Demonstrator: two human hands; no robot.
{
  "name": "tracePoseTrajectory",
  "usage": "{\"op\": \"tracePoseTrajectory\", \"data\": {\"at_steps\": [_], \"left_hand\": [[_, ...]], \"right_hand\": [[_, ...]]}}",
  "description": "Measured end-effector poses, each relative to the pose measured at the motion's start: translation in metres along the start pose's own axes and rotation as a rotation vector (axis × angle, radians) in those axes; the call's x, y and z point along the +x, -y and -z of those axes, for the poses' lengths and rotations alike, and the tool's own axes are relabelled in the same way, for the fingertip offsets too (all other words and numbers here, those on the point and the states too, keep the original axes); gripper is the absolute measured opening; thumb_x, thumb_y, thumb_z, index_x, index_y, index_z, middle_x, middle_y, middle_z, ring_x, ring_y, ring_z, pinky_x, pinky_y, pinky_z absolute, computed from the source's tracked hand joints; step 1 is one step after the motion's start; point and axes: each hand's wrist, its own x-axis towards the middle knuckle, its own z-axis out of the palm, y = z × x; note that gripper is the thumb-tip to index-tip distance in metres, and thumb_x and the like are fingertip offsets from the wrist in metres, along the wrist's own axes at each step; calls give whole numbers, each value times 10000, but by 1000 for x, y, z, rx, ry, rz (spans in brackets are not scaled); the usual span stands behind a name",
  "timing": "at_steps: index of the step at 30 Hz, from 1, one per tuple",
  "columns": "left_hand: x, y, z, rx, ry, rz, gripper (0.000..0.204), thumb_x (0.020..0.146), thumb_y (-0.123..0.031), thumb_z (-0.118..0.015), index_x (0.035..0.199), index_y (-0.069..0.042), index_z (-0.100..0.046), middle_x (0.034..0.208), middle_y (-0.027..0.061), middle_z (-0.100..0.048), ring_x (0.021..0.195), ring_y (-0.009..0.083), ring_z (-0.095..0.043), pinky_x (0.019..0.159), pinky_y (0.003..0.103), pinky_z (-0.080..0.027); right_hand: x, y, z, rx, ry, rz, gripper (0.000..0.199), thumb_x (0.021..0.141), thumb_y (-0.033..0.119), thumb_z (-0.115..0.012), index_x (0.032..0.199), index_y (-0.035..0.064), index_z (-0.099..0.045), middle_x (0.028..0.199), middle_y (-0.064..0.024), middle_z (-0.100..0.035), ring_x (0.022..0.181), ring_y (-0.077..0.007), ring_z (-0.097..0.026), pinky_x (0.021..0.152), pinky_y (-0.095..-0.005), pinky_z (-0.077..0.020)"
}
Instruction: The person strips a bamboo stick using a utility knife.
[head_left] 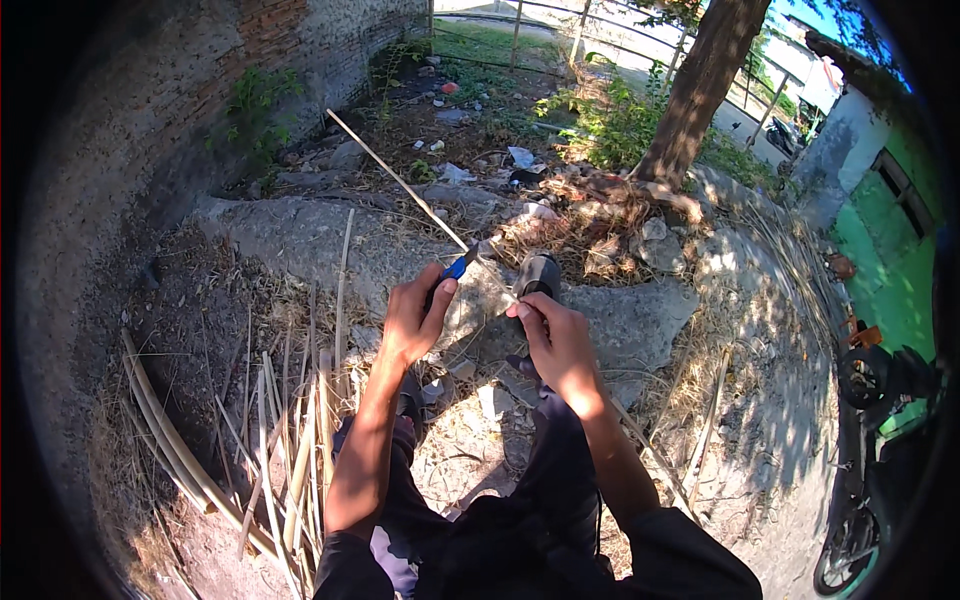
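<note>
My left hand [412, 318] is closed round a small blue-handled knife [457, 269], its dark blade pointing up and to the right. The blade lies against or very near a long, thin, pale wooden strip [395, 177], which looks like split bamboo. The strip slants from the far left down toward my right hand [556, 345]. There, thumb and fingers pinch its near end. Both hands are in front of my knees, a short way apart. Just beyond my right hand is my dark shoe [540, 272] on the rock.
Several cut bamboo strips [268, 440] lie at the left, beside thicker curved poles [160, 420]. A broad stone ledge [300, 235] crosses ahead, with a tree trunk [705, 90] and litter behind it. More thin strips [785, 250] and a motorcycle [860, 470] are at the right.
</note>
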Motion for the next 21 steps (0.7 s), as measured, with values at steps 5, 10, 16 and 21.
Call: {"op": "tracePoseTrajectory", "data": {"at_steps": [5, 10, 16, 21], "left_hand": [[3, -4, -3, -32, -9, -4, 291, 1113, -271, -624, 967, -20, -601, 595, 113, -500, 502, 212, -443, 518, 400, -360], [-1, -4, 0, -65, -56, 2, 274, 1094, -264, -665, 968, -24, -628, 602, 109, -511, 499, 206, -436, 511, 393, -359], [2, -2, 6, 73, -117, -46, 268, 1051, -293, -725, 960, -48, -667, 592, 130, -534, 478, 299, -496, 505, 417, -388], [5, -4, 4, 122, -130, -153, 264, 1025, -261, -745, 951, -22, -662, 596, 146, -504, 483, 311, -498, 515, 424, -389]], "right_hand": [[16, 30, -13, 76, -7, 66, 191, 1100, 128, -613, 1078, 15, -765, 658, -74, -555, 570, -133, -484, 563, -343, -391], [31, 44, -18, 41, 20, 75, 176, 1091, 97, -600, 1034, 0, -735, 700, -145, -659, 530, -209, -595, 554, -372, -442], [29, 47, -28, 5, -3, 84, 185, 1099, 106, -589, 1021, 5, -723, 741, -136, -691, 550, -226, -635, 560, -384, -474], [19, 36, -29, -6, -95, 130, 201, 1103, 168, -612, 1011, 47, -744, 758, -109, -697, 572, -163, -628, 546, -345, -424]]}}
